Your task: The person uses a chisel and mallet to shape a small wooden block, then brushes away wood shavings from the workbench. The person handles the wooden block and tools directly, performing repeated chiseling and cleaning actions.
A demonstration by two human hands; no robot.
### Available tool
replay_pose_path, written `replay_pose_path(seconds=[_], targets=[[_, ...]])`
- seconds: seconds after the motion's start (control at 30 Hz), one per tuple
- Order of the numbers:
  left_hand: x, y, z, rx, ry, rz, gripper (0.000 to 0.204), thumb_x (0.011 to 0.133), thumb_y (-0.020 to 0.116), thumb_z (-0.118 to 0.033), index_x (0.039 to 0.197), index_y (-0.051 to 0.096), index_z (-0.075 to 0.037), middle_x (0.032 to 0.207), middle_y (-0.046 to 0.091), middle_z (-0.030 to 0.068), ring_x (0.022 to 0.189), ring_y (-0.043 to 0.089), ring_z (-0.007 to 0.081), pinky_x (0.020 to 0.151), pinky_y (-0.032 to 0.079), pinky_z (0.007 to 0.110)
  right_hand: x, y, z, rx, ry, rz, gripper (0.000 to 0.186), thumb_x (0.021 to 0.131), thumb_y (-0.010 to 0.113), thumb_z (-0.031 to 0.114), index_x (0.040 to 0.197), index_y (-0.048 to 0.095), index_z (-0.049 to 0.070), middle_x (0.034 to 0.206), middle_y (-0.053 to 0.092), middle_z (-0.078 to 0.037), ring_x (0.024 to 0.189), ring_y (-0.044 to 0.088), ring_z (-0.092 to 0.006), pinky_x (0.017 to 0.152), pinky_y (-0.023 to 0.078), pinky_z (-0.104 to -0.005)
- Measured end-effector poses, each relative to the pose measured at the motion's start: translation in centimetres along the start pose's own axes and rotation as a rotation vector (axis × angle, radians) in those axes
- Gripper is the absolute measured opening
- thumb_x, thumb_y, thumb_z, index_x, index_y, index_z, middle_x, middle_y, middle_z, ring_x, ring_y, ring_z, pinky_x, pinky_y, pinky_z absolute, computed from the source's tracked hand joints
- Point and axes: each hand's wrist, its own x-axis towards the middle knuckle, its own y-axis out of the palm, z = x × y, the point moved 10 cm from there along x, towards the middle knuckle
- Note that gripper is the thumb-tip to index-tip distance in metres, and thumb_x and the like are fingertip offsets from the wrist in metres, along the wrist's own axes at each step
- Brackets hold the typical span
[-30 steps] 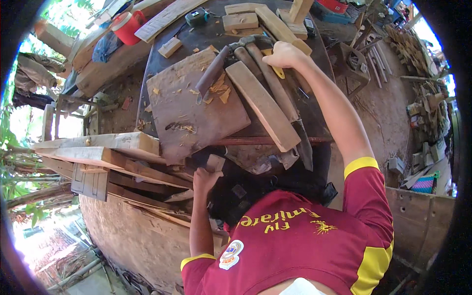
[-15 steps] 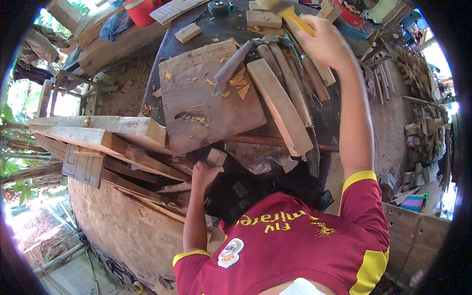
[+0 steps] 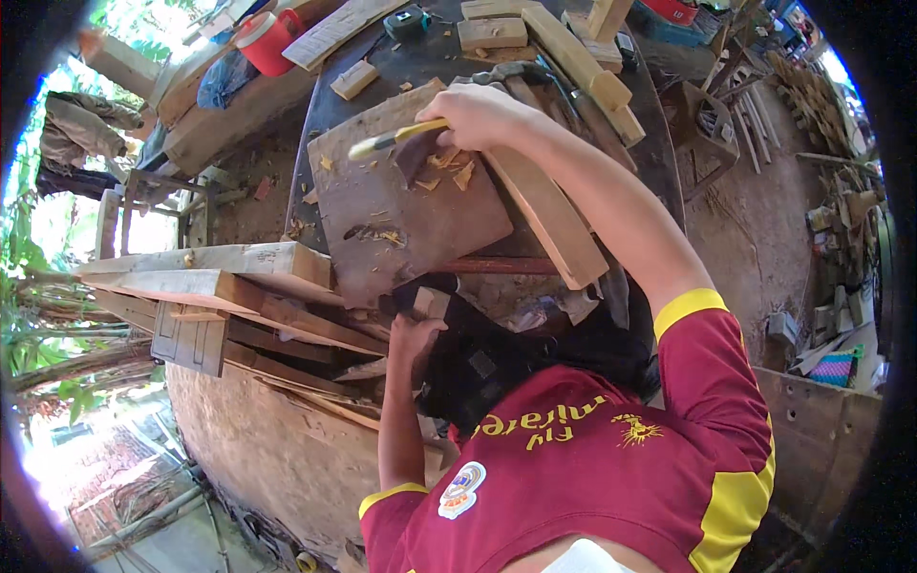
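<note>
My right hand (image 3: 478, 116) is closed on a yellow-handled brush (image 3: 387, 140), held above the brown wooden board (image 3: 392, 244) scattered with pale shavings. Beneath that hand and forearm lie a long wooden block (image 3: 549, 224) and some hammers (image 3: 516, 81), partly hidden. Low near my lap, against dark clothing, my left hand (image 3: 413, 334) grips a small pale wooden block (image 3: 430, 304).
Stacked planks (image 3: 201, 286) jut out at the left. The dark worktable (image 3: 349, 53) holds a tape measure (image 3: 406, 24) and offcuts. A red jug (image 3: 267, 43) stands upper left. Clutter and a metal stand (image 3: 697, 134) line the right side.
My right hand took the yellow-handled brush from among the tools, raised it, then brought it down leftward over the board. My left hand stays low with the small block.
</note>
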Motion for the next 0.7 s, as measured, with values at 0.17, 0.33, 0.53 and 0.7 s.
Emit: replay_pose_path(seconds=[0.17,0.33,0.53,0.7], targets=[[1.5,1.1,1.7,-0.097,-0.134,0.058,0.039,0.06,0.077,-0.032,0.086,0.073,-0.004,0.093,0.071,0.023,0.092,0.069,0.0336,0.081,0.054,0.04,-1.4,-4.4,-1.4,-0.04,0.091,-0.374,0.026,0.082,0.071,0.022,0.106,0.068,0.012,0.08,0.068,-0.018,0.076,0.067,-0.0372,0.068,0.052,-0.0476],[2.1,1.7,3.1,0.211,-0.135,-0.025,0.049,0.057,0.076,-0.037,0.084,0.071,0.004,0.096,0.069,0.028,0.097,0.068,0.0367,0.085,0.053,0.041,-6.2,-9.8,-6.3,-0.028,0.214,-0.639,0.032,0.086,0.072,0.036,0.097,0.069,0.006,0.072,0.067,-0.014,0.063,0.066,-0.026,0.061,0.051,-0.0365],[2.3,2.1,3.4,0.148,-0.118,-0.065,0.056,0.058,0.074,-0.036,0.087,0.068,0.011,0.099,0.067,0.0314,0.1,0.066,0.0405,0.087,0.053,0.042,-14.6,-12.4,-15.2,0.122,0.5,-0.934,0.035,0.086,0.069,0.042,0.096,0.073,0.009,0.083,0.071,-0.015,0.08,0.07,-0.0275,0.073,0.053,-0.0362],[0.7,0.7,-0.4,0.134,-0.229,0.009,0.06,0.059,0.073,-0.036,0.096,0.068,0.011,0.103,0.066,0.032,0.103,0.065,0.0409,0.089,0.052,0.042,-18.9,-13.4,-11.4,0.18,0.505,-1.035,0.037,0.092,0.063,0.037,0.109,0.069,0.005,0.095,0.07,-0.018,0.087,0.069,-0.0247,0.077,0.051,-0.0333]])
